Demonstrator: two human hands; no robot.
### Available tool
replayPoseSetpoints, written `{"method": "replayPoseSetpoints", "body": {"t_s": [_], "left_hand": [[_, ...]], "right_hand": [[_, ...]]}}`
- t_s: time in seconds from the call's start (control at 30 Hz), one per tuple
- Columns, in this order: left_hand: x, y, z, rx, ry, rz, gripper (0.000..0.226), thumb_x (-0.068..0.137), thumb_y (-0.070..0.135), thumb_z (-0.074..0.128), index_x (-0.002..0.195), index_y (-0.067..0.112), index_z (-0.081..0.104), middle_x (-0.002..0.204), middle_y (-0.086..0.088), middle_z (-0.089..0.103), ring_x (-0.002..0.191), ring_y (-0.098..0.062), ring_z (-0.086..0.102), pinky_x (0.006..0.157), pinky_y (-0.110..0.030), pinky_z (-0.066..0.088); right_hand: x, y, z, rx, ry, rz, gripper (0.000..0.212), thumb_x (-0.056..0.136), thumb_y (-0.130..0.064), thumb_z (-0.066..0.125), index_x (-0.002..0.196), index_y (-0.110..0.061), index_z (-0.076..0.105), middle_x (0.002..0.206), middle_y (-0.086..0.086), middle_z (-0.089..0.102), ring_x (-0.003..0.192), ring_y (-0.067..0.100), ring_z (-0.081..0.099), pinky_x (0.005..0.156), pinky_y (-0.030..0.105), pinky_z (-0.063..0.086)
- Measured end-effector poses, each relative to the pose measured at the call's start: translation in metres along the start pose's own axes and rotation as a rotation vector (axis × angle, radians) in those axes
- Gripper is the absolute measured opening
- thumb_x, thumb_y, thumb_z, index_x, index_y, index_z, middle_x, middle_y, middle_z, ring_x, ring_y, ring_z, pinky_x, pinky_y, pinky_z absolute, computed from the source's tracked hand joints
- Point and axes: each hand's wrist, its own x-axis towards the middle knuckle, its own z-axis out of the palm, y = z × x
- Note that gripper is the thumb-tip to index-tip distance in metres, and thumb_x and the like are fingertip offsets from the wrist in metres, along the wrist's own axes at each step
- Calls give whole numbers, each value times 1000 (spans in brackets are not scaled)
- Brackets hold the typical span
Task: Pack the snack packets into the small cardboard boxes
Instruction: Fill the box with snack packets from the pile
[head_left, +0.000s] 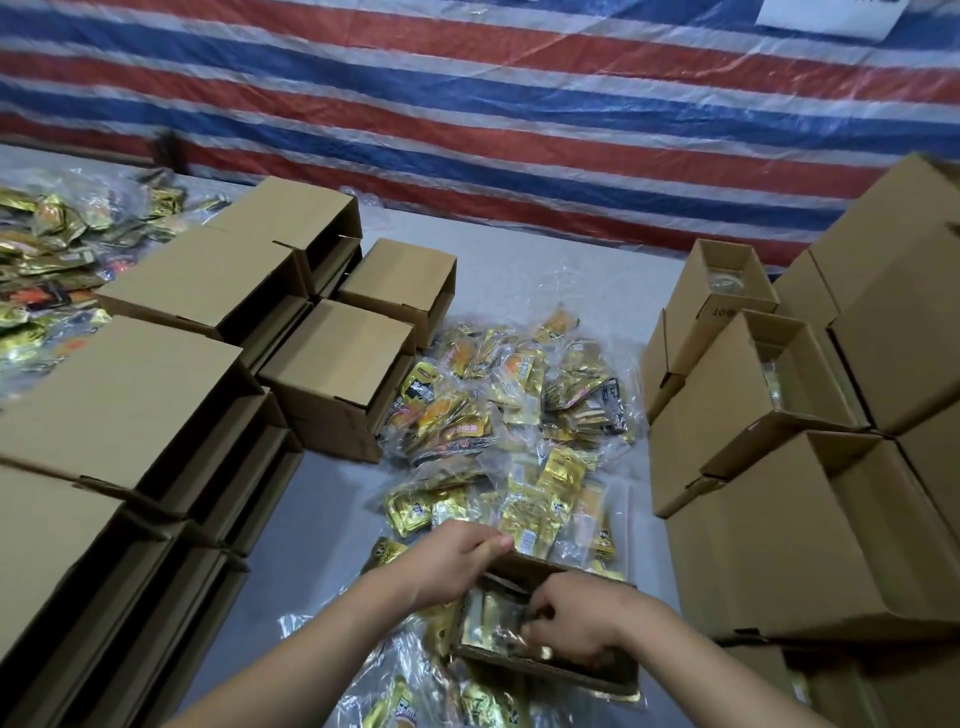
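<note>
A small open cardboard box (545, 667) lies in front of me at bottom centre, with clear bags of gold snack packets (491, 621) inside. My left hand (457, 564) grips the box's far left flap, thumb over its edge. My right hand (576, 618) is inside the box, its curled fingers on the bagged packets. A heap of snack packet bags (514, 415), gold and orange, covers the grey table beyond the box. More bags (447, 701) lie under and in front of the box.
Stacks of cardboard boxes (156, 395) fill the left side, and taller stacks (810, 493) stand on the right, some open-topped. Another pile of packets (57, 260) lies at far left. A red, white and blue striped tarp (519, 104) hangs behind the table.
</note>
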Motion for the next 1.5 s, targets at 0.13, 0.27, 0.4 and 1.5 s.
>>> {"method": "replayPoseSetpoints", "body": {"t_s": [0.13,0.27,0.4,1.5], "left_hand": [[3,-8,-1,-36,20,-13,43,103,45,42,90,13,69,74,-1,62,62,-12,51,64,-30,43],[4,-14,2,-17,48,-1,48,102,49,42,94,9,69,83,-13,66,68,-14,52,69,-34,46],[5,-16,2,-40,66,5,48,102,49,43,95,9,69,90,-19,68,72,-17,55,73,-41,49],[-14,-134,-9,63,93,-647,81,82,48,74,138,10,29,115,-9,57,92,-21,66,81,-37,60]], "right_hand": [[22,-14,14,80,-71,-3,43,102,-44,36,117,-15,63,122,10,63,101,24,60,78,30,42],[46,-24,33,152,-176,85,47,103,-37,30,132,-10,56,140,13,54,121,25,53,96,32,40],[35,-22,23,287,-126,70,39,102,-44,33,112,-17,59,99,0,59,79,10,54,70,24,39],[11,26,6,-42,781,6,50,102,-55,24,91,-22,60,84,-4,62,77,16,57,70,34,46]]}}
